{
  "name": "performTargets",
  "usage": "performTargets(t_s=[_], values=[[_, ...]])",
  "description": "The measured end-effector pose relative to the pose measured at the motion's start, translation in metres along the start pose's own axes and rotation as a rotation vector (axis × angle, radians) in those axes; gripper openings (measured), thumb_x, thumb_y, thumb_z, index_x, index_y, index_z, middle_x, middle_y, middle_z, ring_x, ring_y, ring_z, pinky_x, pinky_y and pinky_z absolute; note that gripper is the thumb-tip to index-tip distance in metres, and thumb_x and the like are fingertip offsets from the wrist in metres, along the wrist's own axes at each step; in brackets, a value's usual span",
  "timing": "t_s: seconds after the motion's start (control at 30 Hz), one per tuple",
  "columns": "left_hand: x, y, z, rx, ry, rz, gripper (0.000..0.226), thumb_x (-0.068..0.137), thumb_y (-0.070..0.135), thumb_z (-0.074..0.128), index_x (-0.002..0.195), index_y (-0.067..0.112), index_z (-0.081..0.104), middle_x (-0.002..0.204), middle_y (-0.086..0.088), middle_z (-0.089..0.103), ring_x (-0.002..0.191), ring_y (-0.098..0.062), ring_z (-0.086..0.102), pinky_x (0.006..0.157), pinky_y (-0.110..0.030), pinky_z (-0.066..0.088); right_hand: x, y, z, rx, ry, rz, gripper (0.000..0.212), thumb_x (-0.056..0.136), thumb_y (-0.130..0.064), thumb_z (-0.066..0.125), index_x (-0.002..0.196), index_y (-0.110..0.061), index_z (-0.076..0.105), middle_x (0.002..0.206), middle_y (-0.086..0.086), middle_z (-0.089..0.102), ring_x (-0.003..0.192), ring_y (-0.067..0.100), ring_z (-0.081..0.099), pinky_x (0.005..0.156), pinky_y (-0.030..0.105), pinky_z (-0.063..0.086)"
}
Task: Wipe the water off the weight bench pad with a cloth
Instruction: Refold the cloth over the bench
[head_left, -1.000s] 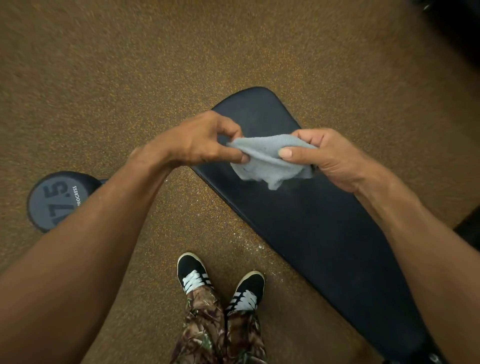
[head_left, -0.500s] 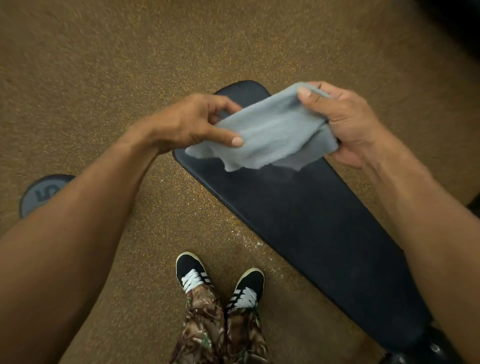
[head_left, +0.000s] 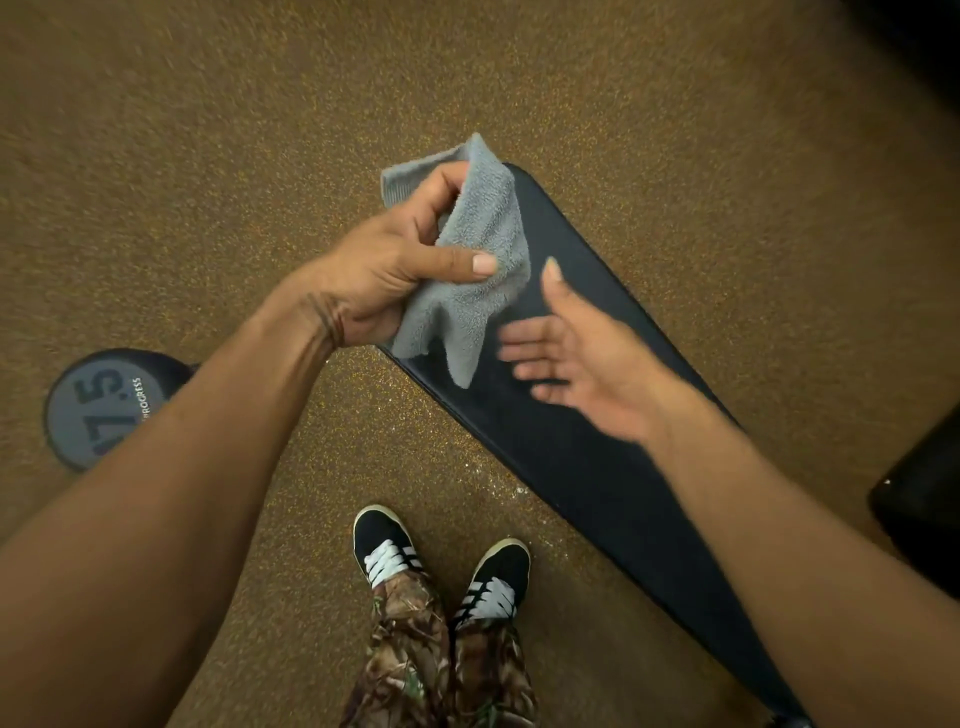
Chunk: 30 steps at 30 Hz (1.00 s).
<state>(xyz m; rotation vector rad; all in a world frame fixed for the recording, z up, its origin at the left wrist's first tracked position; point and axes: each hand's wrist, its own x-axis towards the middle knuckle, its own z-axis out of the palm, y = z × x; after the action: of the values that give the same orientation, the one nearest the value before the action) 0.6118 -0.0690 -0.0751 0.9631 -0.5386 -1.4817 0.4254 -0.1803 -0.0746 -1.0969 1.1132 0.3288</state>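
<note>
A long black bench pad (head_left: 587, 457) runs diagonally from the upper middle to the lower right. Above its far end my left hand (head_left: 395, 265) grips a grey terry cloth (head_left: 483, 244), thumb across the front and fingers curled behind; the cloth hangs down off the hand and a corner sticks up past the fingers. My right hand (head_left: 576, 353) hovers just right of the cloth, palm up, fingers straight and a little blurred, holding nothing. Any water on the pad is too faint to tell.
A dumbbell end (head_left: 104, 410) marked 7.5 lies on the brown speckled floor (head_left: 208, 156) at the left. My two black shoes (head_left: 441, 566) stand just below the pad. A dark object (head_left: 924, 499) sits at the right edge.
My right hand has let go of the cloth and dropped away with open fingers. My left hand now holds the cloth alone, bunched and turned upright.
</note>
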Motion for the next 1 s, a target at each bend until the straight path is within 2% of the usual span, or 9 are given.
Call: performTargets(t_s=[0.13,0.3,0.4,0.53,0.67,0.77,0.83,0.9,1.0], values=[[0.002,-0.005,0.002,-0.064,0.029,0.006,0.057,0.085,-0.012,0.059,0.131,0.020,0.045,0.117,-0.003,0.063,0.103,-0.020,0.068,0.082,-0.037,0.063,0.014,0.002,0.031,0.284,-0.165,-0.056,0.080,0.070,-0.078,0.058,0.131,-0.026,0.061,0.122,-0.001,0.071,0.119,0.021,0.063,0.102,0.043,0.044],[0.003,-0.008,-0.003,-0.025,0.171,0.003,0.059,0.081,-0.008,0.070,0.131,0.018,0.051,0.122,-0.004,0.065,0.109,-0.021,0.069,0.081,-0.038,0.063,0.022,-0.013,0.026,0.582,0.064,-0.243,0.019,0.090,-0.034,0.067,0.106,-0.024,0.067,0.098,-0.003,0.073,0.096,0.016,0.067,0.085,0.033,0.047],[0.003,-0.010,0.003,-0.104,0.339,-0.026,0.044,0.081,0.004,0.071,0.125,0.006,0.062,0.113,-0.008,0.072,0.103,-0.022,0.072,0.083,-0.035,0.063,0.017,-0.014,0.019,0.352,0.078,-0.423,0.004,0.095,-0.023,0.063,0.097,-0.021,0.066,0.092,0.000,0.072,0.086,0.014,0.066,0.077,0.031,0.051],[-0.001,-0.030,0.006,-0.357,0.542,-0.099,0.030,0.089,0.000,0.065,0.119,0.000,0.062,0.104,-0.014,0.073,0.094,-0.024,0.073,0.081,-0.035,0.064,0.008,-0.010,0.016,-0.034,0.171,-0.641,0.015,0.090,-0.030,0.068,0.092,-0.016,0.068,0.086,0.007,0.071,0.082,0.015,0.065,0.078,0.047,0.054],[-0.009,-0.039,0.006,-0.365,0.612,-0.083,0.064,0.074,-0.002,0.073,0.135,0.006,0.054,0.108,-0.011,0.073,0.090,-0.021,0.074,0.076,-0.033,0.064,0.005,0.000,0.014,-0.311,0.508,-0.747,0.027,0.090,-0.039,0.067,0.083,-0.014,0.065,0.096,-0.004,0.057,0.085,0.000,0.055,0.083,0.043,0.051],[-0.019,-0.032,0.010,-0.179,0.514,-0.126,0.073,0.073,0.000,0.075,0.139,0.025,0.053,0.110,-0.004,0.077,0.099,-0.020,0.075,0.080,-0.036,0.063,0.008,0.011,0.008,-0.299,0.448,-0.836,0.022,0.092,-0.037,0.062,0.081,-0.018,0.060,0.121,-0.013,0.052,0.112,0.010,0.057,0.096,0.044,0.048],[-0.026,-0.015,0.012,0.108,0.297,-0.257,0.061,0.069,0.004,0.077,0.126,0.022,0.066,0.104,0.001,0.078,0.098,-0.014,0.074,0.082,-0.028,0.062,0.007,0.013,0.003,-0.213,0.317,-0.885,0.022,0.094,-0.036,0.056,0.081,-0.019,0.055,0.105,-0.010,0.061,0.098,0.010,0.060,0.084,0.044,0.048],[-0.027,-0.002,0.011,0.485,0.148,-0.361,0.040,0.064,0.016,0.083,0.103,0.016,0.077,0.084,-0.001,0.074,0.077,-0.012,0.069,0.070,-0.021,0.055,0.003,0.012,0.000,-0.172,0.265,-0.912,0.022,0.097,-0.038,0.053,0.082,-0.022,0.052,0.080,-0.012,0.053,0.073,0.007,0.049,0.067,0.037,0.041],[-0.020,0.003,0.012,0.538,0.127,-0.296,0.023,0.074,0.024,0.089,0.081,0.013,0.070,0.083,-0.002,0.066,0.081,-0.013,0.061,0.076,-0.026,0.048,0.001,0.012,-0.007,-0.047,0.143,-0.840,0.014,0.093,-0.035,0.063,0.098,-0.026,0.054,0.089,-0.009,0.059,0.081,0.012,0.058,0.071,0.038,0.050]])
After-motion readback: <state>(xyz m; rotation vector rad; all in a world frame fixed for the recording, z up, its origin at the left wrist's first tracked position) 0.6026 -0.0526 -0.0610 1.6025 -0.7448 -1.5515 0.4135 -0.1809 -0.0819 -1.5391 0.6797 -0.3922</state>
